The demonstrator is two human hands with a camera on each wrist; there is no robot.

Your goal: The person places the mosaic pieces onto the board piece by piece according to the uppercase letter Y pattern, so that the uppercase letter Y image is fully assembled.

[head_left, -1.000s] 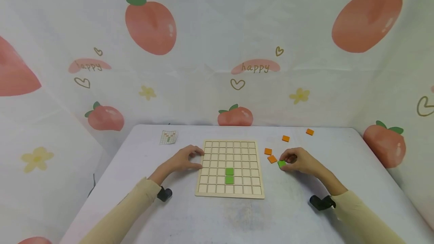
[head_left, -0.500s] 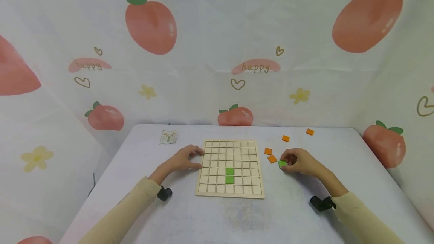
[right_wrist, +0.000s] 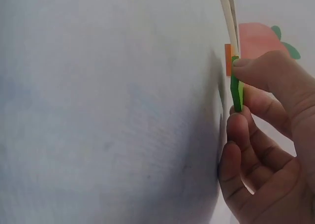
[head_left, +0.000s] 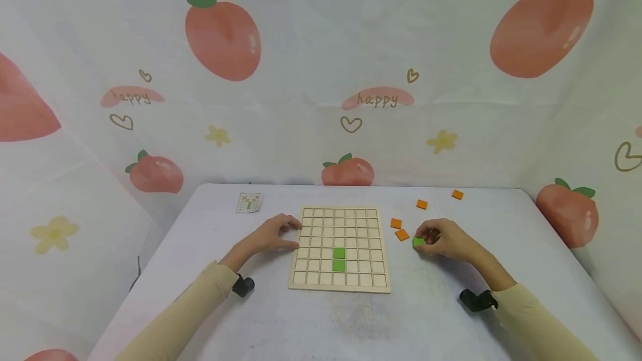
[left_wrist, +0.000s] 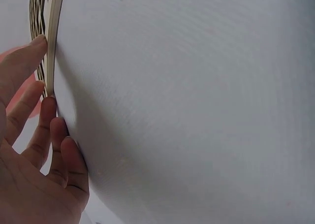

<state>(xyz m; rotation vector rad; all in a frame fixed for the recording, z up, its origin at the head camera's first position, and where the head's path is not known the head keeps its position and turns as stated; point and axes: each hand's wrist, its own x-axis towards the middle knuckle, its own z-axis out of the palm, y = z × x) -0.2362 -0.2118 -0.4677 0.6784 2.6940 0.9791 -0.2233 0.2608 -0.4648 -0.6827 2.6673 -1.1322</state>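
Observation:
A square wooden grid board (head_left: 319, 222) lies flat on the white table. Two green tiles, an upper green tile (head_left: 339, 253) and a lower green tile (head_left: 339, 265), sit in neighbouring cells of one column. My left hand (head_left: 272, 234) touches the board's left edge with spread thumb and fingertips; the left wrist view shows them against the wooden rim (left_wrist: 52, 47). To the right of the board, my right hand (head_left: 445, 238) pinches another green tile (head_left: 418, 243) between thumb and fingers. In the right wrist view this green tile (right_wrist: 236, 88) stands tilted at the fingertips, close over the table.
Two orange tiles, one near the board (head_left: 396, 223) and one beside my right fingers (head_left: 402, 235), lie on the table. Farther back are a third orange tile (head_left: 422, 204) and a fourth (head_left: 457, 195). A gridded pattern card (head_left: 249, 203) lies at the back left.
My right hand, with the green tile pinched in it, has shifted very slightly to the right. The left hand stays in place at the board's edge.

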